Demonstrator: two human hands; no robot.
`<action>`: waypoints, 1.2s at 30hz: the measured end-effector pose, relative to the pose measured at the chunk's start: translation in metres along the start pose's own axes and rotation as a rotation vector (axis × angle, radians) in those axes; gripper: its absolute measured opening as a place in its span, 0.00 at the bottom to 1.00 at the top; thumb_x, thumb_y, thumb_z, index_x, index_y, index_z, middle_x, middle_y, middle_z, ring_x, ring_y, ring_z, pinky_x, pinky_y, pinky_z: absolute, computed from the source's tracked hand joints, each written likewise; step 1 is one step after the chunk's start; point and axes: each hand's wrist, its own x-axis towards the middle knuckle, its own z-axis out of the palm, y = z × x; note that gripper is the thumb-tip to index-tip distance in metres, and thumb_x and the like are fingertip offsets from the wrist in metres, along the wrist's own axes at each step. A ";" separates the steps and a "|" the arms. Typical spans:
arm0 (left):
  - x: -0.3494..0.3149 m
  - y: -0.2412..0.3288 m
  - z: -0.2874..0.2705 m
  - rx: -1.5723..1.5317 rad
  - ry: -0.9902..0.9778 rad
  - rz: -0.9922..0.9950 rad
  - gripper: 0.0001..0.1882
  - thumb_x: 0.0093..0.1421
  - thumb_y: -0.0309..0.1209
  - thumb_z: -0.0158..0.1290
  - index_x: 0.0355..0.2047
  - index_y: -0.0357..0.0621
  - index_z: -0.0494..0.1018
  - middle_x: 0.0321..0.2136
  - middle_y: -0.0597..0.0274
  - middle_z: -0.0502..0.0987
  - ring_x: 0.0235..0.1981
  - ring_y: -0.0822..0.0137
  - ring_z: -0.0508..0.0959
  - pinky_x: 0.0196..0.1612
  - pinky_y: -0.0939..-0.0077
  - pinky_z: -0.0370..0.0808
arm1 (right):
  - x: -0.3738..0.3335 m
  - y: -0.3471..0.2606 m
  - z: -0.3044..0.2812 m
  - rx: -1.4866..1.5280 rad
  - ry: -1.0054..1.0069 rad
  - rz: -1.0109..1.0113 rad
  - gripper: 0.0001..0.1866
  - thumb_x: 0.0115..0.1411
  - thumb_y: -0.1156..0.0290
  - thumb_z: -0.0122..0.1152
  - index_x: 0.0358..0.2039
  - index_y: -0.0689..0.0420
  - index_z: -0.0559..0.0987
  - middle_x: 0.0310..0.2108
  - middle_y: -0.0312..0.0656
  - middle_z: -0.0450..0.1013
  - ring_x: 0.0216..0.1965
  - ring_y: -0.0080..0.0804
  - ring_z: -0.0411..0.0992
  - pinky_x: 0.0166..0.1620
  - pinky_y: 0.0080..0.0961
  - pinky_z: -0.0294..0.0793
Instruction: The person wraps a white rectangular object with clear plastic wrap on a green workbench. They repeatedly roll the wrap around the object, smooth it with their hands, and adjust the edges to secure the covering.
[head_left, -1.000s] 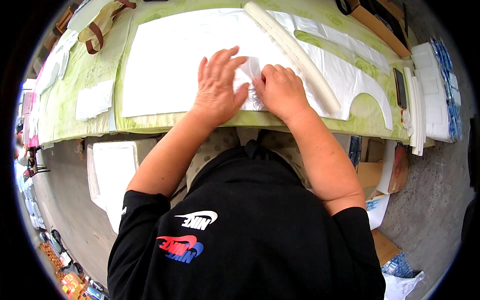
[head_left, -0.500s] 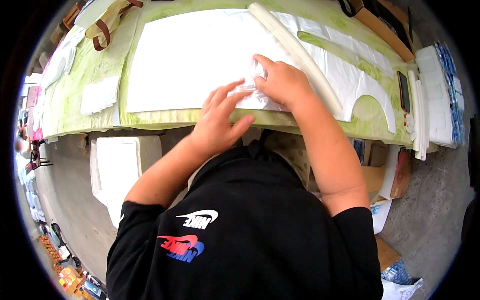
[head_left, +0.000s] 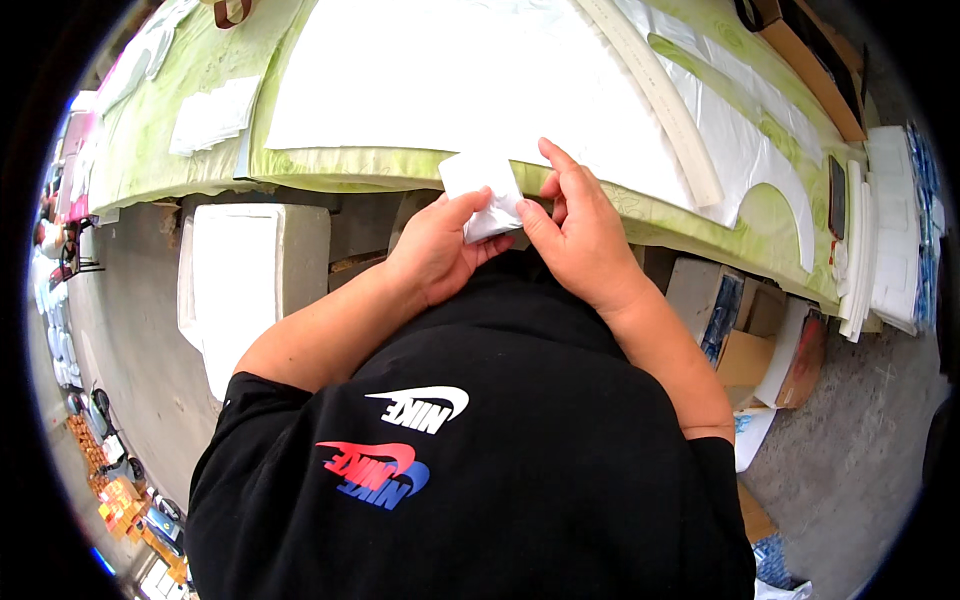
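A small, flat white packet [head_left: 482,182], slightly crinkled at its lower end, is held up in front of the table's near edge. My left hand [head_left: 432,248] grips its lower left side, thumb on top and fingers beneath. On the packet's right edge rests the thumb of my right hand [head_left: 585,235]; the index finger is raised and the other fingers curl behind. Beyond both hands a large white sheet [head_left: 430,80] lies flat on the green-covered table [head_left: 330,165]. A long off-white tube [head_left: 655,95] lies across the sheet's right side.
Several small white packets [head_left: 215,115] lie stacked at the left. On the right are cut white sheeting [head_left: 735,150], a phone [head_left: 837,195], thin white rolls [head_left: 856,250] and a cardboard box [head_left: 815,65]. A white foam box [head_left: 260,260] stands below the table's left part.
Both hands have come off the sheet and back toward my body, now holding the white packet between them. The crumpled white material under my fingers has left the sheet. The view has shifted.
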 end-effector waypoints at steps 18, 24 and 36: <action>-0.014 0.193 -0.163 0.706 0.588 1.026 0.21 0.66 0.25 0.56 0.57 0.41 0.64 0.41 0.61 0.78 0.37 0.73 0.77 0.39 0.78 0.76 | 0.007 0.008 0.029 0.386 -0.058 -0.008 0.25 0.65 0.79 0.59 0.63 0.60 0.71 0.36 0.33 0.70 0.32 0.17 0.66 0.37 0.16 0.70; 0.003 0.256 -0.214 1.521 1.126 0.911 0.21 0.60 0.35 0.57 0.54 0.49 0.74 0.55 0.54 0.75 0.57 0.54 0.74 0.61 0.59 0.69 | 0.011 0.006 0.030 0.305 -0.081 -0.036 0.20 0.63 0.80 0.61 0.57 0.59 0.77 0.36 0.35 0.71 0.31 0.19 0.67 0.36 0.16 0.70; 0.034 0.241 -0.226 2.131 1.091 0.570 0.29 0.73 0.51 0.37 0.73 0.70 0.57 0.76 0.74 0.52 0.77 0.60 0.45 0.73 0.35 0.35 | 0.026 0.017 -0.033 -0.500 0.380 -0.456 0.23 0.55 0.78 0.65 0.53 0.56 0.79 0.49 0.47 0.73 0.49 0.49 0.72 0.55 0.42 0.70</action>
